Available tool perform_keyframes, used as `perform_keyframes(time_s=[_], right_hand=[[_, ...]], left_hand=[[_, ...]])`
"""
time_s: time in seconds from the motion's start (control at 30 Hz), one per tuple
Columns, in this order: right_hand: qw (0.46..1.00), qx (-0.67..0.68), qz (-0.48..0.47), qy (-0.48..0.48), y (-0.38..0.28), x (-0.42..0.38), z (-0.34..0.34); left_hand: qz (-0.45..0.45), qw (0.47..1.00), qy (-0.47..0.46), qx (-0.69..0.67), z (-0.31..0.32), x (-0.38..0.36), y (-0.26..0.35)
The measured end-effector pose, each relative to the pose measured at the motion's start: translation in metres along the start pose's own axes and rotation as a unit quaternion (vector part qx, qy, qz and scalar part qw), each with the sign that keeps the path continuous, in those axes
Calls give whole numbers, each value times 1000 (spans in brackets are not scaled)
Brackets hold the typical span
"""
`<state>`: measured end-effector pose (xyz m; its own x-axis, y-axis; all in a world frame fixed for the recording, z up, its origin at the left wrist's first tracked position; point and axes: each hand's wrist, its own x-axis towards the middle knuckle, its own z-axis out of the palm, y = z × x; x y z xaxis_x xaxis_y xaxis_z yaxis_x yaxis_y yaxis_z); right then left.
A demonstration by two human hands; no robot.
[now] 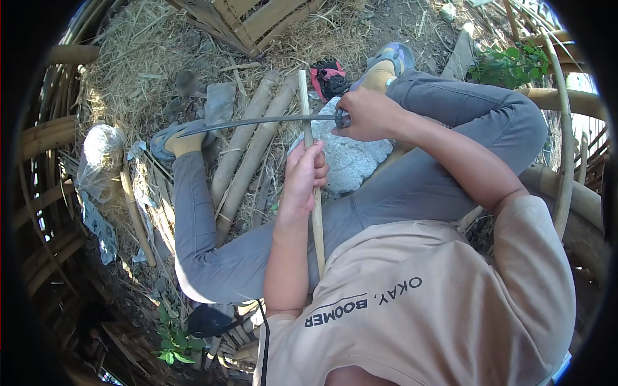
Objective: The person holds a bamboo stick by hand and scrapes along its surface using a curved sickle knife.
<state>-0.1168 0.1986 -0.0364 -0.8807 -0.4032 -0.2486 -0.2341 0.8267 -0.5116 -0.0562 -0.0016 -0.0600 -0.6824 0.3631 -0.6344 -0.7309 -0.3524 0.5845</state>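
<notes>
My left hand (306, 172) is closed round a slim, pale strip of split bamboo (317, 228), which runs from beyond the fingers back to my lap. My right hand (372, 116) grips the dark handle of a long knife (257, 121). Its narrow, slightly curved blade points left and crosses the strip just above my left fist. Whether the edge bites into the strip cannot be made out. Beneath and beside my hands is a large pale rock (354, 161), partly hidden by my right hand and the strip.
Two bamboo poles (248, 145) lie left of the rock, near a flat grey piece (220, 103). Beyond the rock is a red and black cloth item (329, 80). A wooden crate (257, 22) stands at the top. Plastic bags (102, 157) lie at left. My bent legs flank the rock.
</notes>
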Motion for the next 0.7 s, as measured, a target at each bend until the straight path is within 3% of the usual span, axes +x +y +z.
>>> perform_keyframes(time_s=[0.27,0.7], right_hand=[[998,-19,33,-41,-11,-5,3],[999,-41,8,-24,5,10,24]], left_hand=[[-5,999,39,32,-2,4,-5],[31,979,113,165,1,10,-7]])
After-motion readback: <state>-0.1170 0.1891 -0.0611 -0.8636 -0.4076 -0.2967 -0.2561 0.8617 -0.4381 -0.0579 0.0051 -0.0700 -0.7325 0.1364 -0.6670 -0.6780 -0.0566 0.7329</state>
